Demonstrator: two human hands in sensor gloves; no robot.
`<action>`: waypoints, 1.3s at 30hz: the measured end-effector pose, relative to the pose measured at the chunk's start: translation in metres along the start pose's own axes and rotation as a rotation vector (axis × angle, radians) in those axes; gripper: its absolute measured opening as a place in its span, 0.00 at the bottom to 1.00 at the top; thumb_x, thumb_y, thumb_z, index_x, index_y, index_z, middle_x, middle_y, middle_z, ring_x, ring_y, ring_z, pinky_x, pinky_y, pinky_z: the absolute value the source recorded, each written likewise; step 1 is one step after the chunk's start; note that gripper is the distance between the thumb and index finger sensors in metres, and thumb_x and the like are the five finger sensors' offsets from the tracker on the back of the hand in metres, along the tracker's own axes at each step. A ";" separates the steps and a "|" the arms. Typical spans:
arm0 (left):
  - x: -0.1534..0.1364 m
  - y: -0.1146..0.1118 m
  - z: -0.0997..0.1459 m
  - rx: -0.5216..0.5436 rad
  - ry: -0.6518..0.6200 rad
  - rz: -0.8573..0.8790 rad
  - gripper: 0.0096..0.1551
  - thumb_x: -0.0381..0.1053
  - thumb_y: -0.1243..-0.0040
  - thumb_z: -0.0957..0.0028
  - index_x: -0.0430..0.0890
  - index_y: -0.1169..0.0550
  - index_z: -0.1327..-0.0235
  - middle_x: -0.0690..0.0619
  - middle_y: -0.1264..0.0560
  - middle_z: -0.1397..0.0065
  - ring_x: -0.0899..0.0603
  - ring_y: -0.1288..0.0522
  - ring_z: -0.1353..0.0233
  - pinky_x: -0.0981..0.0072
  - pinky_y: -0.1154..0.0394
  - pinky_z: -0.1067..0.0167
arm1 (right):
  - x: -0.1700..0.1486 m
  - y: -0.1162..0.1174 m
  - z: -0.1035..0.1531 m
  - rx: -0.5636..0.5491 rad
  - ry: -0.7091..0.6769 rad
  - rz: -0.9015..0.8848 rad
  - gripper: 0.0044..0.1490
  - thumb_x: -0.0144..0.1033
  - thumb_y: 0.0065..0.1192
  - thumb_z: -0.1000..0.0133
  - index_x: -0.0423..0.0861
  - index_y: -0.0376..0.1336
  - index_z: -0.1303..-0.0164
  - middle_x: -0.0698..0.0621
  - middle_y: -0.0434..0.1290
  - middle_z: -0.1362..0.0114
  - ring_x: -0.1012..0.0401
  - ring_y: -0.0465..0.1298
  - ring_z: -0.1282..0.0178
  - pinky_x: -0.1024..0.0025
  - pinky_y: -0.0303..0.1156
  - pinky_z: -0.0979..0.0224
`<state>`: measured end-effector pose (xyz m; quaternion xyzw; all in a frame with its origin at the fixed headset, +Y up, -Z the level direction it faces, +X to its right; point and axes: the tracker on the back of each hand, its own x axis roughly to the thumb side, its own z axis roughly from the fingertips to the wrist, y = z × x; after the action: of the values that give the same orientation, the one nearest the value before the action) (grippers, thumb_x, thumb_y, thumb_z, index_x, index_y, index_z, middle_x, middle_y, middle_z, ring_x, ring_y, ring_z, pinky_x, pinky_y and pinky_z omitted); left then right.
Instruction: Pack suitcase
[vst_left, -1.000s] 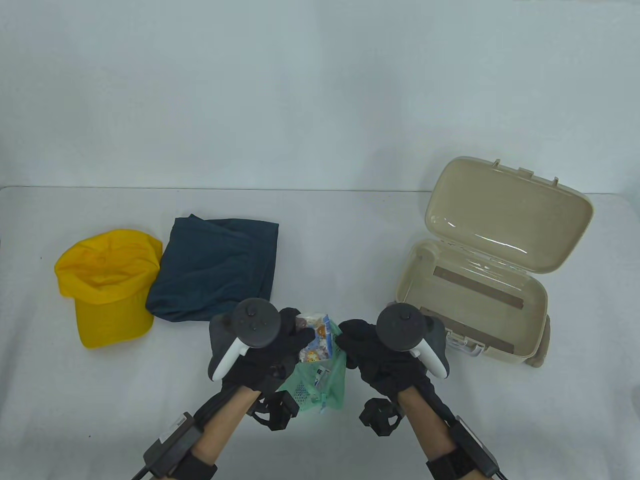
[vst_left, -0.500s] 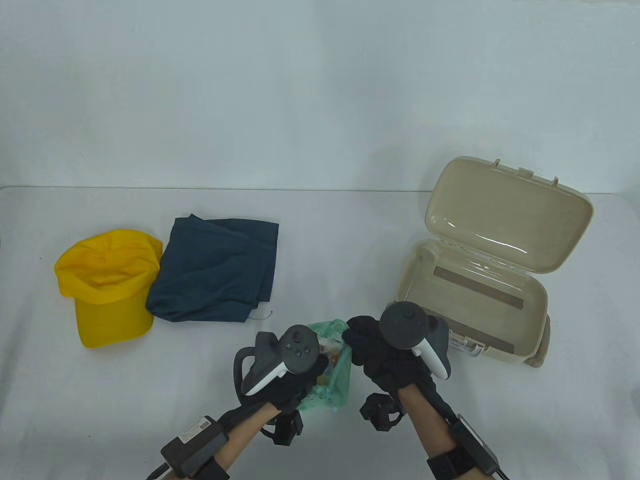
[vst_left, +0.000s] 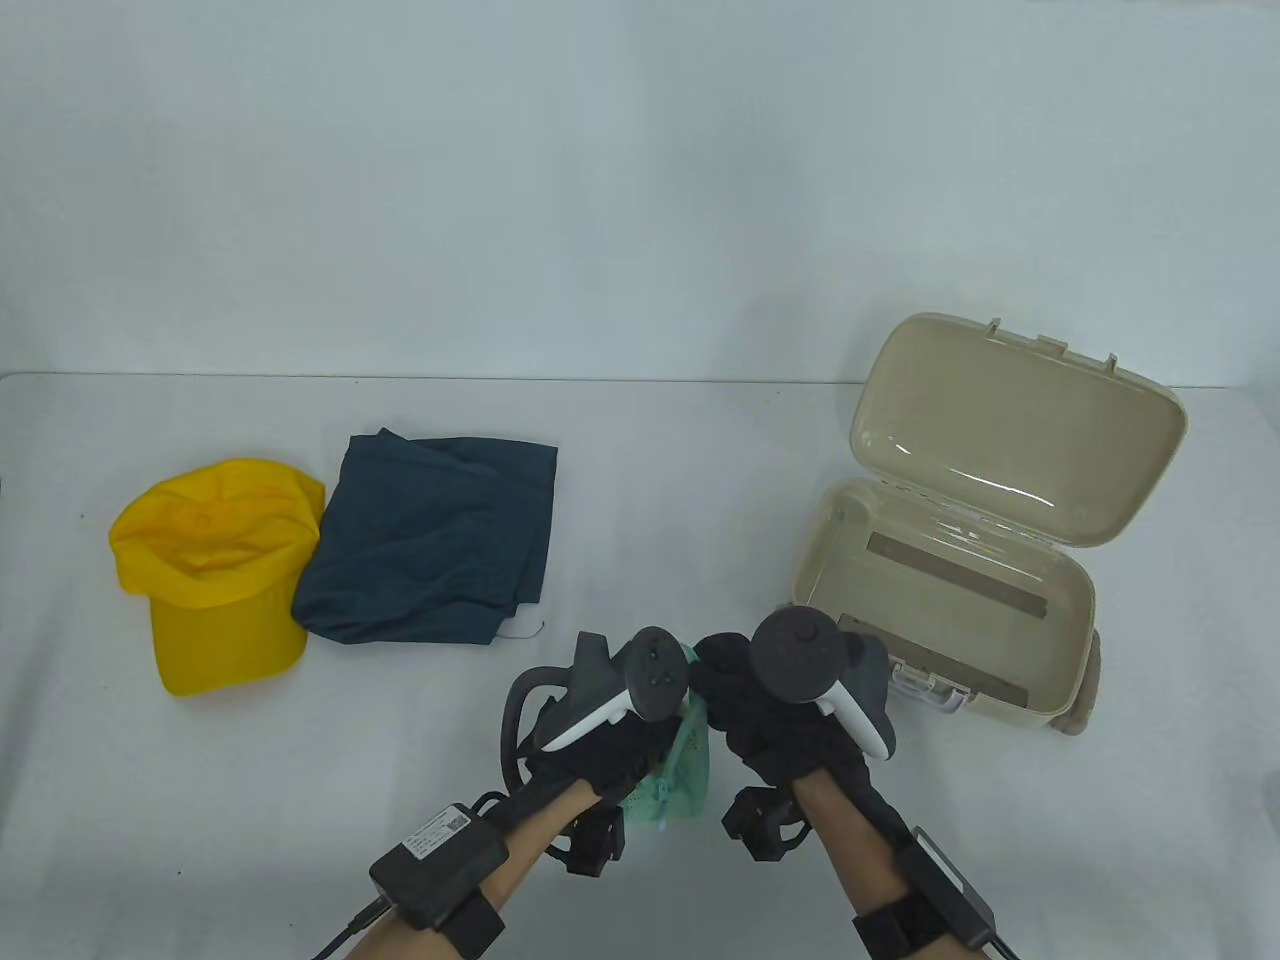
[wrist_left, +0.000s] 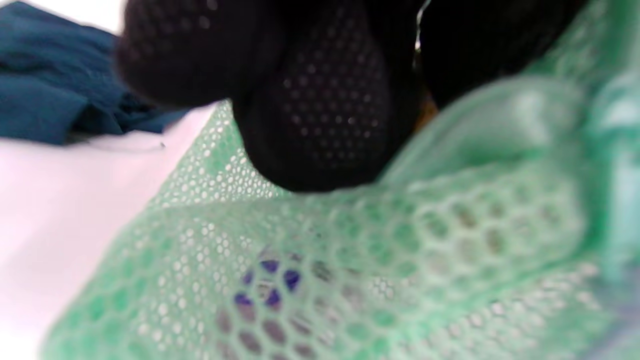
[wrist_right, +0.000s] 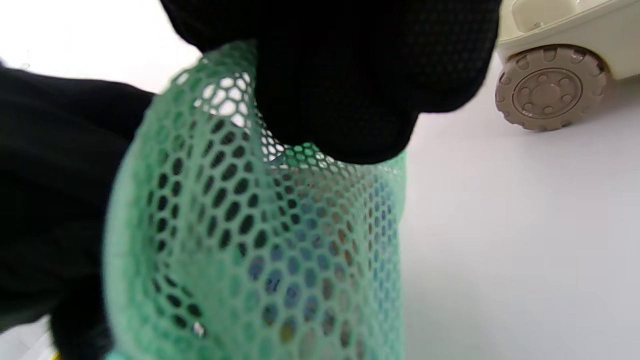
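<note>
A green mesh bag (vst_left: 688, 772) hangs between my two hands near the table's front edge. My left hand (vst_left: 668, 728) holds its left side, gloved fingers (wrist_left: 320, 110) curled over the mesh bag (wrist_left: 400, 250). My right hand (vst_left: 722, 700) pinches the upper rim, its fingers (wrist_right: 340, 85) closed on the mesh bag (wrist_right: 260, 240). Coloured contents (wrist_right: 310, 280) show dimly through the netting. The beige suitcase (vst_left: 1060, 640) stands open just right of my right hand, lid (vst_left: 1020, 430) raised, nothing in its tray.
A folded dark blue cloth (vst_left: 430, 540) lies at centre left, also seen as blue cloth (wrist_left: 45, 95). A yellow cap (vst_left: 215, 570) sits beside it at far left. A suitcase wheel (wrist_right: 547, 90) rests on the white table.
My left hand carried the colourful packet down into the mesh bag and shifted right, closer to my right hand. The packet no longer shows above the bag. The right hand barely moved.
</note>
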<state>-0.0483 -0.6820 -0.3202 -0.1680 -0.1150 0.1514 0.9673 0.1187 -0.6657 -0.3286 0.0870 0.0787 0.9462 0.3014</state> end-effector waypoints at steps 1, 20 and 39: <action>-0.001 0.001 0.001 -0.005 -0.013 0.027 0.31 0.57 0.34 0.48 0.39 0.21 0.39 0.51 0.13 0.54 0.52 0.12 0.68 0.69 0.16 0.67 | -0.001 -0.001 -0.001 0.000 0.002 -0.006 0.28 0.45 0.60 0.41 0.39 0.68 0.39 0.51 0.83 0.50 0.60 0.86 0.55 0.67 0.82 0.50; 0.022 -0.025 -0.016 0.035 -0.023 -0.363 0.27 0.60 0.35 0.48 0.44 0.18 0.42 0.54 0.14 0.53 0.50 0.13 0.65 0.66 0.17 0.64 | -0.011 -0.003 -0.004 0.075 0.002 -0.140 0.28 0.45 0.59 0.40 0.40 0.68 0.38 0.51 0.83 0.49 0.59 0.85 0.54 0.67 0.82 0.49; 0.007 0.010 0.054 0.236 -0.229 -0.158 0.32 0.67 0.43 0.48 0.49 0.20 0.39 0.52 0.16 0.43 0.49 0.13 0.56 0.65 0.18 0.58 | -0.025 -0.005 -0.009 0.067 0.083 -0.262 0.28 0.46 0.58 0.40 0.40 0.67 0.37 0.52 0.82 0.48 0.60 0.86 0.54 0.69 0.83 0.50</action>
<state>-0.0592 -0.6553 -0.2729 -0.0255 -0.2186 0.1052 0.9698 0.1395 -0.6774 -0.3407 0.0467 0.1335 0.8985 0.4157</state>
